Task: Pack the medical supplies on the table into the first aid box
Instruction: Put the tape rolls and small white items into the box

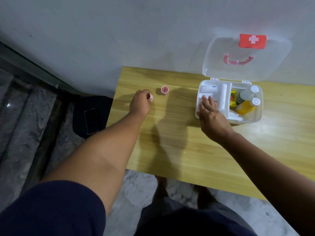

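We are seeing the left hand (140, 104) covering most of a small pink-white item (151, 97), so we are not telling what it is. Our right hand (211, 114) is hiding the near-left corner of the first aid box (255, 116). Label print on the white packet (209, 88) is reading too blurred. The desk (170, 133) is running off the right edge.

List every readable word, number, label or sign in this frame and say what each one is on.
White cross sign, no words: on the red label of the first aid box lid.
Dark print, possibly ending "1980", too blurred to be sure: on the white packet in the box's left compartment.
Print on the yellow-orange packet: too blurred to read.
Labels on the two bottles: unreadable.
Small red-topped roll on the table: marking unreadable.
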